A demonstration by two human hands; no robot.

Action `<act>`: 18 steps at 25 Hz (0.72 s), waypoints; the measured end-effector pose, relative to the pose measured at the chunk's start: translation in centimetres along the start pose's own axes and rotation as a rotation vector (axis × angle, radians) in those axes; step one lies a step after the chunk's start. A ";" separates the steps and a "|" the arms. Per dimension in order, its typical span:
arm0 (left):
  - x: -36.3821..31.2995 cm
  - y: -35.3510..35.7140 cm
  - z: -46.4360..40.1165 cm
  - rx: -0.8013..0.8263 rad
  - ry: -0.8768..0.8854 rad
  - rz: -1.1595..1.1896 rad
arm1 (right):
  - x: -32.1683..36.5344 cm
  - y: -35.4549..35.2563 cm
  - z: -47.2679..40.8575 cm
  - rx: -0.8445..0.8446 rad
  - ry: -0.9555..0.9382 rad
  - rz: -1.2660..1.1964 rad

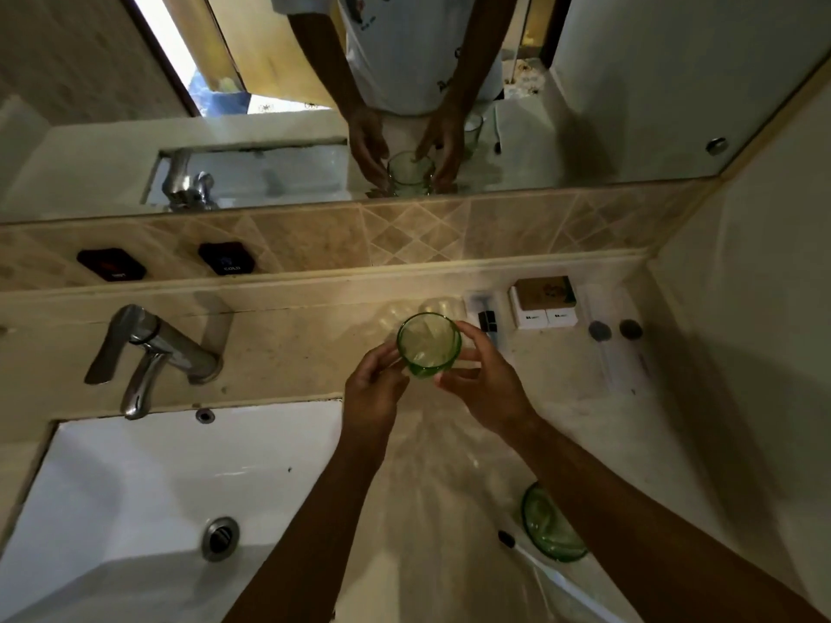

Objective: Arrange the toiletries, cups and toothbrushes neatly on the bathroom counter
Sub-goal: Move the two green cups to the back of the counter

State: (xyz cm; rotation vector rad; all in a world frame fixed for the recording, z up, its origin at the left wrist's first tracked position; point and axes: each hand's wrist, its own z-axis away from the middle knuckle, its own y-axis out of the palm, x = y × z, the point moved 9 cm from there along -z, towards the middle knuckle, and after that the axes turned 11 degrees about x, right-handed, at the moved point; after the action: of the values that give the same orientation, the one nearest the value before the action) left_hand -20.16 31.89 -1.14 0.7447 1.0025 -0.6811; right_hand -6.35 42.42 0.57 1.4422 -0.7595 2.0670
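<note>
A green glass cup (428,344) stands upright on the beige counter (314,353), right of the faucet. My left hand (375,397) touches its left side and my right hand (488,388) curls around its right side. A second green glass cup (546,528) sits near the counter's front edge, partly hidden under my right forearm. Beside it lies a wrapped toothbrush (524,555) with a dark end. At the back right lie a packaged toiletry (485,319), small white boxes (544,303) and two clear tubes with dark caps (614,335).
A chrome faucet (153,348) stands over the white sink (157,501) at left. A mirror (629,105) above the tiled backsplash reflects my hands and the cup. A wall closes the counter at the right.
</note>
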 end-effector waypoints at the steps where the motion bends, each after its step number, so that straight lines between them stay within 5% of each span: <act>1: -0.1 0.2 -1.0 0.012 0.011 -0.017 | -0.2 -0.2 -1.0 -0.010 -0.006 -0.019; 18: 1.6 0.3 -10.9 -0.029 -0.074 -0.039 | -4.9 -1.2 -11.6 -0.133 0.078 -0.051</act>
State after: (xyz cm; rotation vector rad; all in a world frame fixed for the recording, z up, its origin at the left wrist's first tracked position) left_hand -24.59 40.53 -6.28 0.6713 0.9592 -0.7217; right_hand -11.70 50.90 -7.19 1.2880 -0.8039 1.9825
